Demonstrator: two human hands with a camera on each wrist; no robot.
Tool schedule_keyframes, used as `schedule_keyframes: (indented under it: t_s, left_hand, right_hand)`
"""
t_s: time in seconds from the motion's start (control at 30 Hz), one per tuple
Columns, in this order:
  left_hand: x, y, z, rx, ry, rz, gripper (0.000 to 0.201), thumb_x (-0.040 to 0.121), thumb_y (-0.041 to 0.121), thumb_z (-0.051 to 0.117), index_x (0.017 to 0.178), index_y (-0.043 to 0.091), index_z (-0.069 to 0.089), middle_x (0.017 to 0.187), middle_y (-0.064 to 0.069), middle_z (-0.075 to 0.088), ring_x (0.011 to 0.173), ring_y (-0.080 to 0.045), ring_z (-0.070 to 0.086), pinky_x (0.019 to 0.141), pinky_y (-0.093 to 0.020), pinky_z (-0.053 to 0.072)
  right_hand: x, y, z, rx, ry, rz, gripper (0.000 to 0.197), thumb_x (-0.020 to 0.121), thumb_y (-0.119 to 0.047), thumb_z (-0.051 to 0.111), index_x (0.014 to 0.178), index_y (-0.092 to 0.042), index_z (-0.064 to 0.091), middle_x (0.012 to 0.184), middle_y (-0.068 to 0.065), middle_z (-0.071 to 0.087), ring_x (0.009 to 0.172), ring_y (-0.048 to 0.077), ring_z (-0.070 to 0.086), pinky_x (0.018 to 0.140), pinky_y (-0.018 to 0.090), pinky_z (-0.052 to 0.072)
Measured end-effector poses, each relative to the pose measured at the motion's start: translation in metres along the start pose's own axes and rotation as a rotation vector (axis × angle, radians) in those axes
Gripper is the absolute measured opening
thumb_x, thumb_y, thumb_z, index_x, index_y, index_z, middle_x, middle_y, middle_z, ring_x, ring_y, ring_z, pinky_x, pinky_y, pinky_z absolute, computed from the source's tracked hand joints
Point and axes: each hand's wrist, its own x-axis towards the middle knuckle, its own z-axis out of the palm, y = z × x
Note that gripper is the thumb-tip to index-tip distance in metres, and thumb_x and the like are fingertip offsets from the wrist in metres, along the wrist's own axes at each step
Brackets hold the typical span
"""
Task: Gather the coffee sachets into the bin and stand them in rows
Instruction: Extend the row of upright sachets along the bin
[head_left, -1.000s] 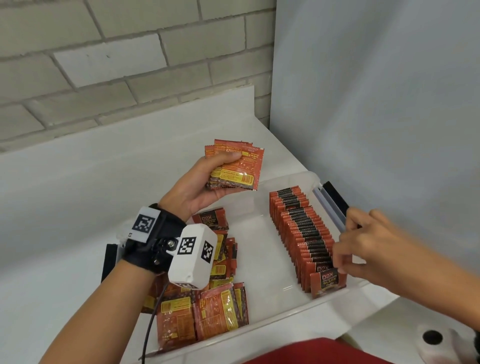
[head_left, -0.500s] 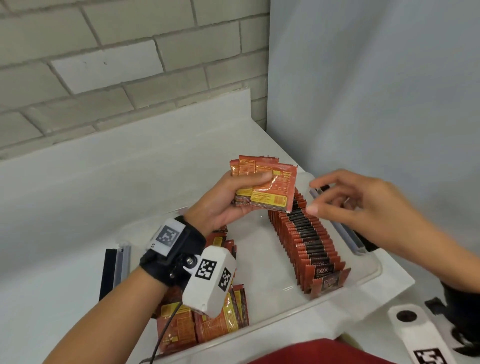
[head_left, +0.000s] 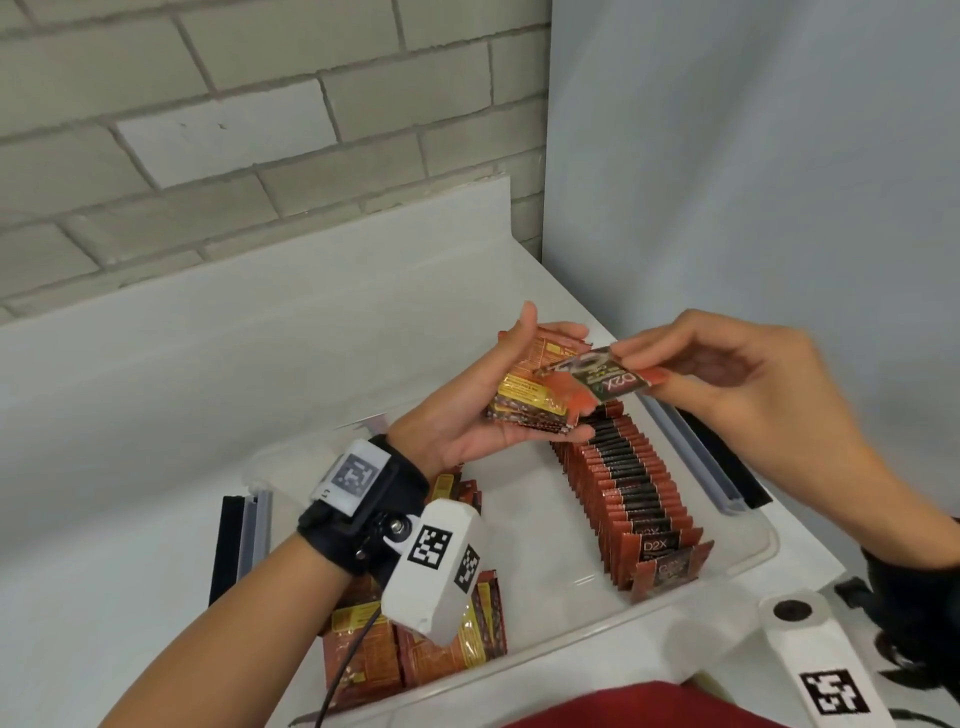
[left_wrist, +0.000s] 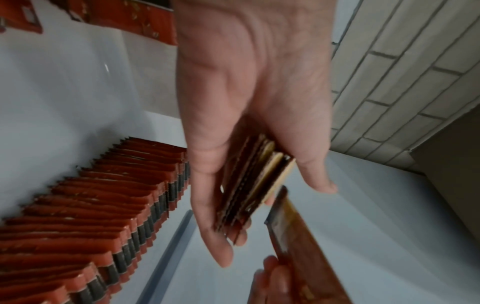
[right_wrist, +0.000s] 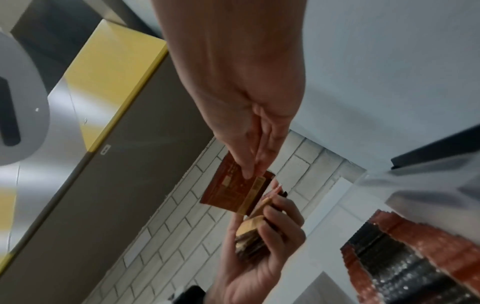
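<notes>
Nearest the camera, a loose heap of sachets (head_left: 415, 654) is seen lying flat and overlapped in the near left part of the clear bin (head_left: 748, 558); the heap is partly hidden by the wrist camera (head_left: 434, 571) strapped to the left forearm; the middle of the bin floor is seen bare between the heap and the right side. Along the right side of the bin a standing row of sachets (head_left: 623, 499) is packed on edge, running from the near wall towards the far end; the frontmost packets bear the letters D2X; from the left wrist view the same row (left_wrist: 98, 205) is seen leaning closely one against another. Just outside the right wall a grey and black strip (head_left: 719, 457) is laid; a similar strip (head_left: 241, 545) is laid beyond the left wall; both rest on the white counter (head_left: 156, 415).

Above the far end of the row, a small stack of sachets (head_left: 530, 400) is held by the left hand (head_left: 483, 410); the fingers are curled beneath it and the thumb is raised off its top. A single sachet (head_left: 608, 382) is pinched at one end between thumb and fingertips of the right hand (head_left: 737, 374); its free end lies over the stack. Behind everything a grey brick wall (head_left: 208, 130) is seen.
</notes>
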Motion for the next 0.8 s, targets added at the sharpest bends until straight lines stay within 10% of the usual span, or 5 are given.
schedule_keyframes:
  t_s: [0.37, 0.53, 0.8]
  left_hand:
    - [0.000, 0.002, 0.000, 0.011, 0.060, 0.158, 0.034, 0.077, -0.003, 0.068, 0.100, 0.022, 0.069, 0.101, -0.005, 0.072, 0.092, -0.022, 0.070, 0.075, -0.034, 0.058]
    - [0.001, 0.002, 0.000, -0.061, 0.040, 0.298, 0.037, 0.071, 0.007, 0.071, 0.103, 0.024, 0.068, 0.108, -0.008, 0.068, 0.100, -0.027, 0.067, 0.083, -0.039, 0.056]
    - [0.002, -0.001, -0.003, -0.039, 0.055, 0.342, 0.039, 0.074, 0.002, 0.066, 0.105, 0.026, 0.066, 0.115, -0.009, 0.065, 0.107, -0.027, 0.063, 0.086, -0.040, 0.054]
  right_hand:
    - [-0.002, 0.010, 0.004, -0.092, 0.015, 0.050, 0.019, 0.089, -0.012, 0.062, 0.102, -0.018, 0.073, 0.096, -0.010, 0.074, 0.092, 0.000, 0.068, 0.086, 0.013, 0.050]
    - [-0.002, 0.006, 0.007, 0.123, -0.040, 0.315, 0.036, 0.070, -0.037, 0.070, 0.095, -0.012, 0.067, 0.085, 0.005, 0.075, 0.079, 0.017, 0.072, 0.080, 0.022, 0.056]
    - [0.000, 0.010, 0.015, 0.278, -0.012, 0.444, 0.020, 0.079, -0.008, 0.070, 0.094, 0.004, 0.063, 0.077, 0.009, 0.074, 0.068, 0.014, 0.069, 0.067, 0.018, 0.056]
